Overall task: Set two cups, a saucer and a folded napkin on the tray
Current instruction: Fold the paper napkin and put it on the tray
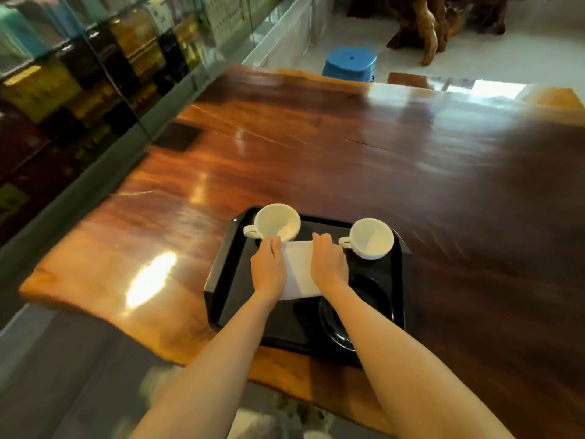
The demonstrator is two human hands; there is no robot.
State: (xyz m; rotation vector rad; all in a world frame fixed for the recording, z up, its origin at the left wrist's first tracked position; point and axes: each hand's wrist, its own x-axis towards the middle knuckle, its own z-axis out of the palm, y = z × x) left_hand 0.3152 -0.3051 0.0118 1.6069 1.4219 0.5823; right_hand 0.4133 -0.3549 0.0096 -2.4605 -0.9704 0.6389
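Fingers (pixel 274 248) of both hands are pressing, seemingly pinching, the white napkin's (pixel 299 270) side edges on the black tray (pixel 221 280), between two white cups (pixel 277 221).

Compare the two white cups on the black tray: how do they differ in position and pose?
The left cup sits at the tray's far left corner and tilts toward the camera; the right cup sits by the far right corner, upright. The napkin reaches the left cup, not the right. Both are white, empty, handles pointing left.
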